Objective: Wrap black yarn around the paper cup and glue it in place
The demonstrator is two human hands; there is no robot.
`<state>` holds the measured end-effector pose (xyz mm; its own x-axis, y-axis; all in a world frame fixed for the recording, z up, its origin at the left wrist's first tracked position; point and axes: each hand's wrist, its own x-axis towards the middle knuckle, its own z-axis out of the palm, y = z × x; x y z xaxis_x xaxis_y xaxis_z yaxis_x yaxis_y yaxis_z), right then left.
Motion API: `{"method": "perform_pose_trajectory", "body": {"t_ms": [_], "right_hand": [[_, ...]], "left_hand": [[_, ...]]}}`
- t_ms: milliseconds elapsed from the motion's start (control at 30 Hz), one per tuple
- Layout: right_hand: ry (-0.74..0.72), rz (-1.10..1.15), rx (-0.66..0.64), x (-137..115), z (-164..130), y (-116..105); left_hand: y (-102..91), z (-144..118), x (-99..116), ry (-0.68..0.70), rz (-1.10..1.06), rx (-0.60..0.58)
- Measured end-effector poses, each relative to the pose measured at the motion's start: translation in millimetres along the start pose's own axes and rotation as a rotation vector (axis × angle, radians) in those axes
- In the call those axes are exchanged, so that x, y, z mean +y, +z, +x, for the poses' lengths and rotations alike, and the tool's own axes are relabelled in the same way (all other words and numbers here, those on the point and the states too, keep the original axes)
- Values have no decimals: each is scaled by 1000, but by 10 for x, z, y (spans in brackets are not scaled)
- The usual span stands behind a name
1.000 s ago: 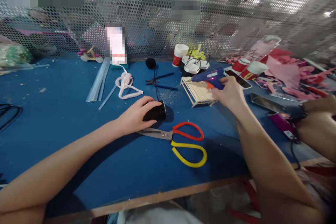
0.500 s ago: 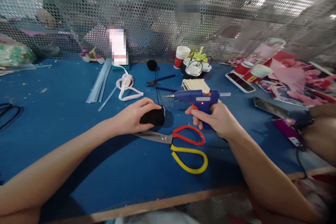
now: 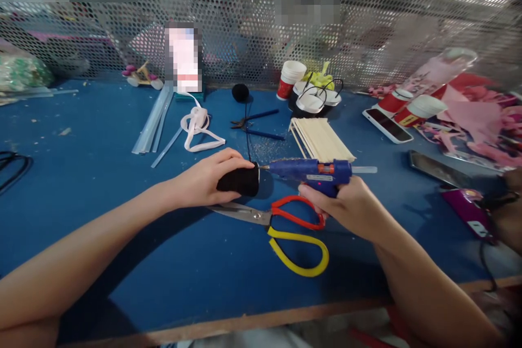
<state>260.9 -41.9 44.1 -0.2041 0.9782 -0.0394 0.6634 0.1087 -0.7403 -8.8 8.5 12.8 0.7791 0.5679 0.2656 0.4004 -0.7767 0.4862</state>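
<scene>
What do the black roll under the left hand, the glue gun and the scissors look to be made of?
Black roll: matte and fuzzy, probably wound thread or fabric; it shows no shine.
Glue gun: glossy blue moulded plastic, with a metal-looking nozzle and a translucent stick at the rear.
Scissors: grey metal blades; the smooth red and yellow handles look like plastic or rubber coating.

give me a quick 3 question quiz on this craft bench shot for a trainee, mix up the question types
1. True or false: the right hand holds a blue glue gun.
2. What does the gun's nozzle point at?
A. the white ribbon
B. the black spool under the left hand
C. the red paper cup
3. Fill in: the scissors on the blue table have one red handle loop and one ____ loop.

Key:
1. True.
2. B. The tip sits right at the spool's end.
3. Yellow.
</scene>
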Motion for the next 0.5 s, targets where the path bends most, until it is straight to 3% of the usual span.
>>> {"method": "perform_pose_trajectory", "body": {"t_ms": [500], "right_hand": [[-211,-254,41,55,-75,-26]], "left_hand": [[8,5,0,5,-2,16]]}}
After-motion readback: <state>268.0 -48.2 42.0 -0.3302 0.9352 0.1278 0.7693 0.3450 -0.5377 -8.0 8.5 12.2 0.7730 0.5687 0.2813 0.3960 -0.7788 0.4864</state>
